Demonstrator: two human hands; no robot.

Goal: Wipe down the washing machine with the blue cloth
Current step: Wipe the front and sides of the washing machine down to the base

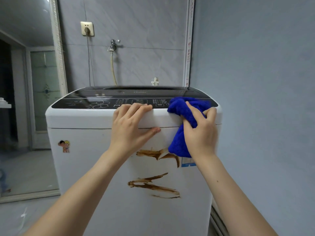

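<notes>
A white top-loading washing machine with a black control panel fills the middle of the view. Brown smears streak its front, one group just under my hands and another lower down. My right hand grips a bunched blue cloth against the machine's upper right front edge; part of the cloth hangs down below the hand. My left hand rests on the rounded front rim, fingers laid straight over the top and thumb along the seam.
A tap with a hose and a wall socket with a plugged cable sit on the tiled wall behind the machine. A cartoon sticker is on the machine's left front. A plain wall stands close on the right, a glass door on the left.
</notes>
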